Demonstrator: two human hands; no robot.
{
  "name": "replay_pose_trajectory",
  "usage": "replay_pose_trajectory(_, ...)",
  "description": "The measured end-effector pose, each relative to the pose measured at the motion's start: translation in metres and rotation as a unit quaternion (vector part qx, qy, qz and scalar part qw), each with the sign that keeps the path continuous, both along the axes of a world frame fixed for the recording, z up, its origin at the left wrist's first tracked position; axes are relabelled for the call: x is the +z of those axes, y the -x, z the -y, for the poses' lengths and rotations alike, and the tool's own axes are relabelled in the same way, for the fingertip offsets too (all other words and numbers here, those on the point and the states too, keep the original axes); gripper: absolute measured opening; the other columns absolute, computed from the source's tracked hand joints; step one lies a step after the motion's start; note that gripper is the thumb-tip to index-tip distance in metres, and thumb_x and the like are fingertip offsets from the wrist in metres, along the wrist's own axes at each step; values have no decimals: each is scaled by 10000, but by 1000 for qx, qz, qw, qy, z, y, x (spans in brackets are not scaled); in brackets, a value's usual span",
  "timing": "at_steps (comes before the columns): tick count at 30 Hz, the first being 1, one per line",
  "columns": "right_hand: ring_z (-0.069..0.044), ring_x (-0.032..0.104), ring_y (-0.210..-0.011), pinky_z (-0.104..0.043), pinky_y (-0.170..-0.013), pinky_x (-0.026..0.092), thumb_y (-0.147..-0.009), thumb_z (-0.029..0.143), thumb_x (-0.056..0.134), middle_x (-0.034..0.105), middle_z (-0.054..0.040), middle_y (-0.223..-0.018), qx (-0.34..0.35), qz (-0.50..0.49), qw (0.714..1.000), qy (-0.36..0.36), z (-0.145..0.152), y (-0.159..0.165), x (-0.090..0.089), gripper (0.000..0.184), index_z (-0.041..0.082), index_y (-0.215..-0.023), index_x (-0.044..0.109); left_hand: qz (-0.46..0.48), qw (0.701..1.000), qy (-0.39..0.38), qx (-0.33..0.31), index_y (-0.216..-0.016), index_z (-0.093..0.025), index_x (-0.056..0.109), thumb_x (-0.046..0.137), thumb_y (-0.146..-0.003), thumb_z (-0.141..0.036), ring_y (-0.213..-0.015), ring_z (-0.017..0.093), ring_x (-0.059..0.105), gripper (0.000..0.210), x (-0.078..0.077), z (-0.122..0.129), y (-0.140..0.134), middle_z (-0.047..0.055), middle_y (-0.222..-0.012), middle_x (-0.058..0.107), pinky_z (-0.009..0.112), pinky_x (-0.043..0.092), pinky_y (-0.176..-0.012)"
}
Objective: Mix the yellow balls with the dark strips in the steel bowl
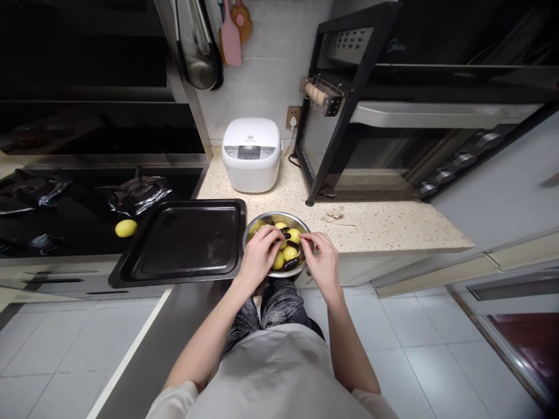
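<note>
A round metal bowl (248, 228) at the counter's front edge holds several yellow lemon-like fruits (289, 253) and several small, glossy, dark purple oblong fruits (291, 263). Over the bowl's left side is my left hand (261, 254), its fingers pinched at the end of a dark oblong fruit (286, 235). My right hand (322, 259) comes in from the right rim, thumb and forefinger pressed together beside a yellow fruit (294, 235). Whatever lies between those right fingertips is too small to make out. My left hand hides part of the bowl's contents.
Left of the bowl, a black baking tray (187, 241) overlaps the hob and counter. One yellow fruit (126, 228) lies on the black gas hob (78, 215). A white rice cooker (251, 156) stands behind. On the right are an oven (393, 157) in a rack and a crumpled scrap (333, 214).
</note>
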State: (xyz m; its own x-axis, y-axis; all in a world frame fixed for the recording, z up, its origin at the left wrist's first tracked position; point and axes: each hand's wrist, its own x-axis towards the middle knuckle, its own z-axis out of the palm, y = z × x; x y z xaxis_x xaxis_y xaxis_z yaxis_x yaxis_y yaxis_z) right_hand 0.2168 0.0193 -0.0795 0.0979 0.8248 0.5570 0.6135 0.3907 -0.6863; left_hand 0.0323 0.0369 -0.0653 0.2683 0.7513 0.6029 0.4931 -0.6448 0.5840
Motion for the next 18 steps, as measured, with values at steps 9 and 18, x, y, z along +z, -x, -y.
replay_pose_trajectory(9, -245, 646, -915, -379, -832, 503, -980, 201, 589, 739, -58, -921, 2, 12, 1000, 6, 2, -6, -1, 136, 236, -926, 709, -153, 988, -7, 30, -988, -199, 666, 579, -1007, -158, -1031, 269, 599, 99, -6, -22, -23, 78, -1027, 684, 417, 517, -906)
replay_pose_trajectory(18, -256, 651, -976, -397, -907, 417, -874, 133, 765, 774, -24, -942, 90, 188, 968, 137, 5, -14, 16, 116, 231, -880, 702, -112, 993, 29, 9, -951, -196, 637, 562, -958, -58, -989, 249, 606, 157, -3, -18, -16, 68, -1022, 682, 392, 498, -893)
